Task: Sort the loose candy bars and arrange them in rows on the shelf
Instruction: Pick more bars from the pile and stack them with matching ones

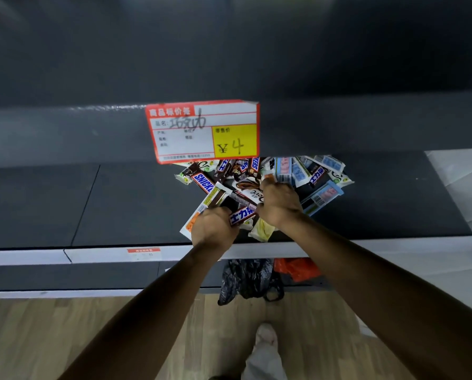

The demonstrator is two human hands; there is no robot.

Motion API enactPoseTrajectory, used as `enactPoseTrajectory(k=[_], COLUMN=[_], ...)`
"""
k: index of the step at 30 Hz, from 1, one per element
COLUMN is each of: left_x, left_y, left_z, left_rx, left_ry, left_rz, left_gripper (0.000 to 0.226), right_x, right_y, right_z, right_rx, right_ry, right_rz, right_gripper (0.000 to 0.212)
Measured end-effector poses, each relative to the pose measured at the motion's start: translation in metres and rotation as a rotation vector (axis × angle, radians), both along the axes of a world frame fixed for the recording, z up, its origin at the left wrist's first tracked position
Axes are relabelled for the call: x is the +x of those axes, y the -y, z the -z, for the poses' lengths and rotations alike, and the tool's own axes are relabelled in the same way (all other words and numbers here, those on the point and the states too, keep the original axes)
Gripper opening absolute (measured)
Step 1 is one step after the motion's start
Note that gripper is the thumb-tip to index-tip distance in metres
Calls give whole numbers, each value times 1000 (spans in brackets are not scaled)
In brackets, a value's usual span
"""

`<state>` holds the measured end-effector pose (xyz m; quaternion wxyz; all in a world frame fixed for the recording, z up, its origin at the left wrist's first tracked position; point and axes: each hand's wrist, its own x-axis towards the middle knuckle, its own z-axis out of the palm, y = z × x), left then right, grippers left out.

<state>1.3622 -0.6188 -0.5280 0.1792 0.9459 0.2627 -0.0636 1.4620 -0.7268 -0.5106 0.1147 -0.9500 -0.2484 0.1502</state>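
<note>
Many candy bars lay unsorted below the price tag; my left hand gripped one, right hand's curled grasp unclear; next, start a row.

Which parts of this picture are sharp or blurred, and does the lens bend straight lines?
Head view: price tag and the candy bar the left hand grips read clearly; the background above is dim and soft; glare streaks the rail; the shelf edge bows, wide-angle.

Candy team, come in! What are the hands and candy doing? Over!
Left hand grips a Snickers bar. Right hand curled in the candy pile, grasp hidden. Bars all heaped on the shelf, no rows. Price tag hides the pile's back.
</note>
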Motion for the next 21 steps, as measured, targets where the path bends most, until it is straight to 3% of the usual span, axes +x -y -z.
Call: enactPoseTrajectory(k=[3, 11, 21], left_x=[-9, -38, -76], left_y=[-3, -19, -30], left_z=[-7, -38, -86], left_rx=[10, -44, -75], left_ry=[5, 89, 350], left_rz=[19, -16, 37], left_gripper=[30, 28, 37], right_x=[-6, -36, -81], right_y=[11, 42, 56], right_z=[-13, -43, -77], right_rx=[21, 153, 303], right_ry=[-48, -71, 79], right_rz=[2, 10, -88], right_gripper=[56, 52, 64])
